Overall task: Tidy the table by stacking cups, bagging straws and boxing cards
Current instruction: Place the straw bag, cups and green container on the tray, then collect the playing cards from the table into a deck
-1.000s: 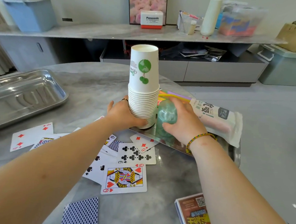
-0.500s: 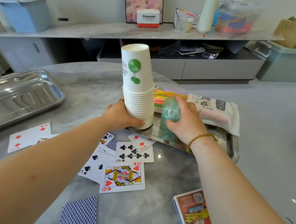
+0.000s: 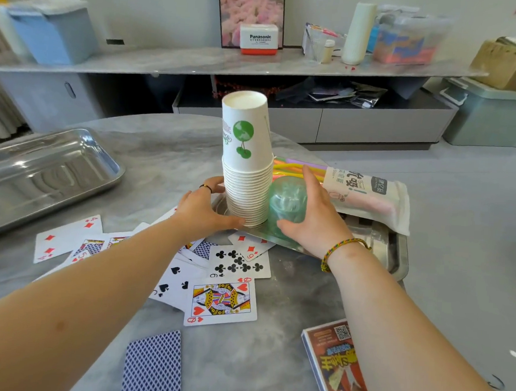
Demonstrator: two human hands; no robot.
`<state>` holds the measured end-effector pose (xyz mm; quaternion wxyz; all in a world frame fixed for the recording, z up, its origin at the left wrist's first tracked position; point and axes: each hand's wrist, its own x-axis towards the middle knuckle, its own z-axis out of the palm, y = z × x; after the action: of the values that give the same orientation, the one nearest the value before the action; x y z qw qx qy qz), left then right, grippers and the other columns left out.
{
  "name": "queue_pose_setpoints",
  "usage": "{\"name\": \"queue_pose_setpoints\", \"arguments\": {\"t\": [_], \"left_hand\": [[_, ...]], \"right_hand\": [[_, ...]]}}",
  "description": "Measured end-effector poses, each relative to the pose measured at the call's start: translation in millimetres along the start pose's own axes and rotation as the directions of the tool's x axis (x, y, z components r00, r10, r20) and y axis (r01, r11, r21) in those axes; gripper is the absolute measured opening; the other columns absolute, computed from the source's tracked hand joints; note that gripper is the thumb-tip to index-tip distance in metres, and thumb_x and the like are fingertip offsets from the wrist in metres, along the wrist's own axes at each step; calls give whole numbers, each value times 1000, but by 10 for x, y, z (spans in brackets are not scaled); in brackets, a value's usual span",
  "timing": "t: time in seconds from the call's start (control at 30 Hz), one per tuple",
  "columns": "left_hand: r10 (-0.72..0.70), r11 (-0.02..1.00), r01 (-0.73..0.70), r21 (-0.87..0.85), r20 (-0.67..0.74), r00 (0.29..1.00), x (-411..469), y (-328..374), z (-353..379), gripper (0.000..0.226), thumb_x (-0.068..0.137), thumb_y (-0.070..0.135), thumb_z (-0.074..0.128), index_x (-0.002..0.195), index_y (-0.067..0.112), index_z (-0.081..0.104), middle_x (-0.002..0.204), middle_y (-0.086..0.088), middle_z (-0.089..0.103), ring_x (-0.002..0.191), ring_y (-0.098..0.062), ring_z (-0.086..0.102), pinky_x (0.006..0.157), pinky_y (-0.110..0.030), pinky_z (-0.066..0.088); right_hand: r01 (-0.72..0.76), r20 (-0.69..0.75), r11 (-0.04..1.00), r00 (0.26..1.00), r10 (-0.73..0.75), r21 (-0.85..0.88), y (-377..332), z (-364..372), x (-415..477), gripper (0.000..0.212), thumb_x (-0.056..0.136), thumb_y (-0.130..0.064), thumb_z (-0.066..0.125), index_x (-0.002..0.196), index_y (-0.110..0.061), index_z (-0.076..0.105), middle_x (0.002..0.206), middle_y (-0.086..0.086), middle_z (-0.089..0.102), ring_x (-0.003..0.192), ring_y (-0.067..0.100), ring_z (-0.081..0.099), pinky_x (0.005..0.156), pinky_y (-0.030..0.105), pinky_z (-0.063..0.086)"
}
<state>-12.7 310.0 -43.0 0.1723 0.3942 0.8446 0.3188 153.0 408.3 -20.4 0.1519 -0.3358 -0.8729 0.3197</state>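
The left hand (image 3: pixel 203 210) grips the foot of an upturned paper cup stack (image 3: pixel 246 170) on a steel tray (image 3: pixel 396 256). The right hand (image 3: pixel 314 221) curls round a green plastic cup (image 3: pixel 286 201) touching the stack's right side. Playing cards (image 3: pixel 223 299) lie scattered nearer, with a card box (image 3: pixel 339 369) at near right.

On the bench (image 3: pixel 162 159), the tray (image 3: pixel 398 258) sits right of centre. At its left end stands the paper cup stack (image 3: pixel 246 176), mouths down, with the plastic cup (image 3: pixel 288 200) touching its right side. The left grip (image 3: pixel 203 210) holds the stack's base from the left, and the right grip (image 3: pixel 315 220) wraps the plastic cup from the right. Behind them on the tray lies the straw bag (image 3: pixel 368 196), with straws (image 3: pixel 288 167) poking out of its left end. Cards (image 3: pixel 223 302) spread before the tray, and the card box (image 3: pixel 340 366) lies front right. A second tray (image 3: pixel 50 170) sits far left, and a shelf (image 3: pixel 198 61) runs behind.
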Motion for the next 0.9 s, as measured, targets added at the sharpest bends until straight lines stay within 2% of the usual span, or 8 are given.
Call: {"name": "queue_pose_setpoints", "arguments": {"t": [0.13, 0.23, 0.37, 0.5, 0.6, 0.67, 0.73, 0.9], "left_hand": [[-18, 1000, 18, -13, 10, 1000, -314, -5, -253, 83, 75, 31, 71, 142, 18, 23, 141, 1, 41, 125, -21, 42, 96, -28, 35], [-89, 996, 87, 33, 44, 995, -650, -79, -428, 67, 82, 29, 63, 139, 18, 30, 141, -4, 40, 107, -19, 47, 78, -19, 39], [-149, 987, 142, 74, 99, 984, -1299, -288, -627, 61, 83, 31, 63, 136, 23, 35, 145, -1, 36, 128, -21, 39, 97, -26, 34], [-141, 981, 119, 152, 148, 979, -2046, -481, -690, 59, 82, 32, 63, 134, 23, 37, 140, 1, 41, 125, -16, 42, 97, -21, 33], [-93, 985, 63, 161, 184, 979, -2418, -612, -662, 65, 79, 31, 67, 135, 18, 37, 142, 1, 39, 127, -11, 39, 101, -16, 26], [-115, 973, 76, 216, 171, 979, -2612, -667, -662, 73, 78, 40, 66, 138, 20, 31, 147, 2, 29, 134, -12, 30, 107, -18, 20], [-138, 951, 88, 295, 153, 979, -2747, -712, -662, 81, 74, 52, 62, 141, 24, 26, 151, 2, 21, 139, -14, 21, 113, -24, 16], [-174, 941, 142, 306, 80, 982, -3005, -802, -680, 70, 82, 46, 58, 141, 26, 25, 151, 4, 20, 139, -17, 21, 114, -29, 17]], "right_hand": [[-44, -88, 999, 995, 42, -25, -50, -134, -200, 84, 82, -23, 62, 145, -20, 7, 150, 6, 23, 137, 24, 27, 109, 34, 27], [-106, -107, 994, 988, 110, 36, -60, -218, -442, 77, 83, -23, 61, 144, -19, 15, 150, 6, 25, 138, 24, 25, 110, 36, 25], [-222, 60, 975, 973, 222, -15, -103, -299, -920, 83, 80, -33, 64, 145, -21, 13, 151, 6, 22, 139, 26, 23, 111, 37, 25], [-329, 209, 930, 910, 358, -164, -107, -263, -1426, 94, 76, -42, 67, 145, -19, 8, 152, 7, 21, 140, 25, 20, 113, 35, 24], [-362, 252, 877, 859, 445, -316, -115, -148, -1662, 101, 70, -48, 70, 145, -18, 9, 149, 8, 24, 138, 26, 24, 112, 33, 27], [-387, 246, 843, 835, 492, -373, -148, -70, -1788, 101, 69, -44, 71, 144, -21, 8, 143, 9, 32, 133, 28, 31, 106, 31, 34], [-384, 212, 835, 846, 489, -394, -220, 5, -1855, 96, 71, -34, 71, 144, -22, 9, 137, 11, 36, 126, 30, 37, 101, 31, 39], [-218, 196, 910, 934, 300, -352, -415, 200, -1920, 73, 81, -23, 59, 142, -19, 19, 137, 12, 40, 124, 29, 41, 103, 34, 38]]}}
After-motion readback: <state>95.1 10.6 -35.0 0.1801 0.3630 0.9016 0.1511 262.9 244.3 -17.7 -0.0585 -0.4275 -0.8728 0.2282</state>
